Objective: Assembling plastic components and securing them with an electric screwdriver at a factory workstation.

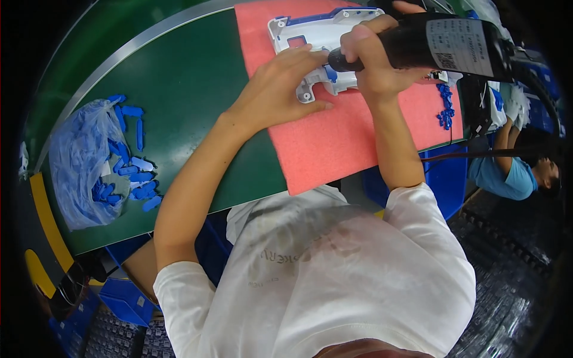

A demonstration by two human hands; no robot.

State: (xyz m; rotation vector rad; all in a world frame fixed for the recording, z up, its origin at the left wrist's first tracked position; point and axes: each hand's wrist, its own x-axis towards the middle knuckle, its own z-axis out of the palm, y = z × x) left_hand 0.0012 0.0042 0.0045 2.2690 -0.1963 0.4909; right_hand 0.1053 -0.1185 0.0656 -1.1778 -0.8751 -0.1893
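A white plastic housing [346,21] with blue trim lies on a pink mat [334,143]. My right hand [379,65] is closed around a black electric screwdriver [412,45], which lies almost level over the housing with its nose pointing left. My left hand [286,80] holds the housing's near left part. Its fingers reach close to the screwdriver's nose, and its thumb sticks out over the mat. The screwdriver's bit and the spot under it are hidden by my fingers.
A clear plastic bag [83,161] spills several blue plastic pieces [140,134] on the green table [185,89]. Small blue parts [444,107] lie at the mat's right edge. A cable [534,77] trails from the screwdriver. A co-worker in a blue shirt [504,177] is at the right.
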